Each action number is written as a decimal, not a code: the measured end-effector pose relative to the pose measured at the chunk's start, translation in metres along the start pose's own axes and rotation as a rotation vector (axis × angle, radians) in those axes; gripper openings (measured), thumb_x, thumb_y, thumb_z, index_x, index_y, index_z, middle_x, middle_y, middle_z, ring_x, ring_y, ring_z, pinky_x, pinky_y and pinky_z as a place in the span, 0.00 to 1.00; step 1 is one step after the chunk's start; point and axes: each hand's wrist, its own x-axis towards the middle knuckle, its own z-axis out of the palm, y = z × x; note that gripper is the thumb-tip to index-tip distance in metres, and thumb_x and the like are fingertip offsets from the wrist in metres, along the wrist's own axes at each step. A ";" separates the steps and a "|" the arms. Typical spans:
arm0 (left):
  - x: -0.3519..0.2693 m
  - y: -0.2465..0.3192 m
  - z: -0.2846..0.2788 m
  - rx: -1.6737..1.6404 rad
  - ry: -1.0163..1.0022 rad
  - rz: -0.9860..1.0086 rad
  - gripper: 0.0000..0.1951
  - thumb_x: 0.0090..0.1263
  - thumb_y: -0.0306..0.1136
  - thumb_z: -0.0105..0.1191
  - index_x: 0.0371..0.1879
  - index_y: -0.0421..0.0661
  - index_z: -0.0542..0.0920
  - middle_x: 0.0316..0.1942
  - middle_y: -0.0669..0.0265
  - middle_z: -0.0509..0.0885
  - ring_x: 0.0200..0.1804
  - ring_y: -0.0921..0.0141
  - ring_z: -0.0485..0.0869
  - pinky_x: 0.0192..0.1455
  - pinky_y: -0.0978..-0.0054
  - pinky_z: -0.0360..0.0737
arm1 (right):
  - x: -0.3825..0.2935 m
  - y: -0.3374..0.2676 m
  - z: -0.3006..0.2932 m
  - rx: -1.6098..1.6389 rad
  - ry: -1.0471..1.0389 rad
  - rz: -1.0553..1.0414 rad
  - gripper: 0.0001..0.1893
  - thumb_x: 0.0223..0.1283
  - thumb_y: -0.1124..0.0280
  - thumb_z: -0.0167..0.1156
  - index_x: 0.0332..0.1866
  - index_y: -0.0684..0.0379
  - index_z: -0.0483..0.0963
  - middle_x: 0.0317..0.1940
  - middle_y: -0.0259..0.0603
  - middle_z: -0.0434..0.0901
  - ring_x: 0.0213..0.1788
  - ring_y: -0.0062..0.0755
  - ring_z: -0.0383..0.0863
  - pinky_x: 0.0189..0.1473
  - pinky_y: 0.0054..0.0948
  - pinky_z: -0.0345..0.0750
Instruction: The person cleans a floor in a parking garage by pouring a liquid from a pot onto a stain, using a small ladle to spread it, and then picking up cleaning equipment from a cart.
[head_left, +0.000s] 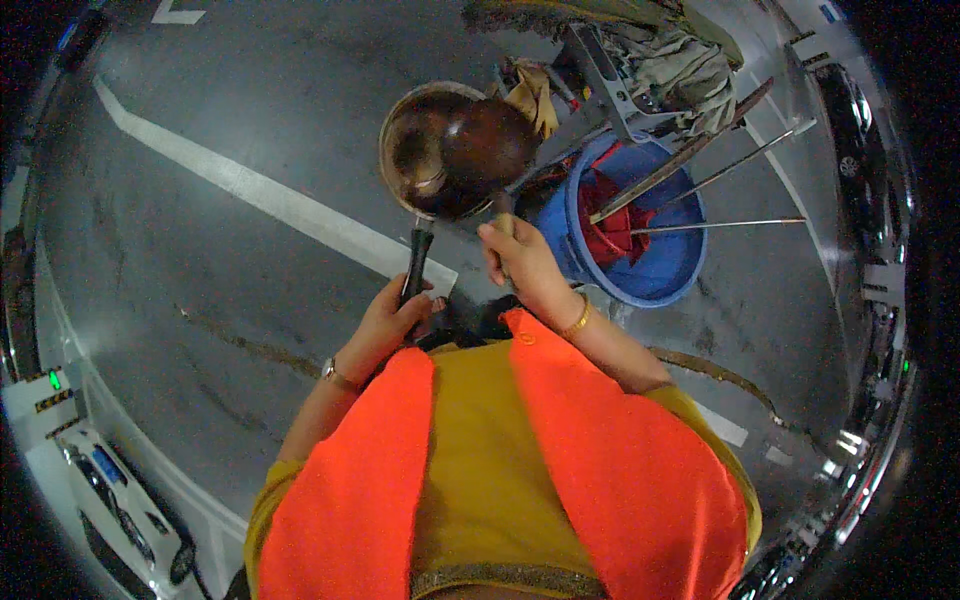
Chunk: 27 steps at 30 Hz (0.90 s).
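My left hand (394, 319) is closed around the black handle (418, 255) of a round pan (412, 142). The pan has a pale rim and a dark brown inside, and it is held out in front of me above the floor. In my right hand (529, 262) is the light-coloured handle of a utensil with a dark brown, rounded head (491, 139). That head overlaps the right part of the pan and hides it; blur leaves its exact kind unclear, and I cannot tell whether the two touch.
Right of my right hand stands a blue plastic bucket (571, 217) holding a red object (611, 229) and several long sticks. Behind it are a grey metal frame (611, 86) and crumpled grey-green cloth (686, 67). A white line (247, 180) crosses the grey floor. Cars (124, 495) line both sides.
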 end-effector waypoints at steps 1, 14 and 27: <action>0.001 -0.008 -0.006 0.011 0.013 -0.031 0.10 0.64 0.32 0.44 0.41 0.42 0.67 0.18 0.72 0.70 0.18 0.80 0.67 0.18 0.84 0.62 | 0.012 0.001 0.002 0.065 -0.033 0.083 0.11 0.56 0.66 0.51 0.23 0.57 0.61 0.15 0.33 0.63 0.13 0.20 0.62 0.16 0.20 0.61; 0.099 0.006 -0.036 0.159 -0.051 -0.108 0.10 0.64 0.32 0.43 0.38 0.39 0.70 0.21 0.70 0.72 0.23 0.78 0.70 0.25 0.82 0.67 | 0.128 0.013 -0.031 0.243 -0.113 0.547 0.22 0.56 0.47 0.45 0.33 0.59 0.67 0.22 0.36 0.70 0.21 0.26 0.69 0.28 0.27 0.70; 0.271 0.043 -0.039 0.199 -0.166 -0.130 0.10 0.63 0.36 0.45 0.30 0.41 0.70 0.19 0.70 0.72 0.19 0.78 0.69 0.19 0.82 0.64 | 0.104 0.035 -0.151 0.046 0.111 0.529 0.22 0.55 0.51 0.49 0.45 0.59 0.66 0.32 0.38 0.73 0.28 0.28 0.74 0.31 0.25 0.72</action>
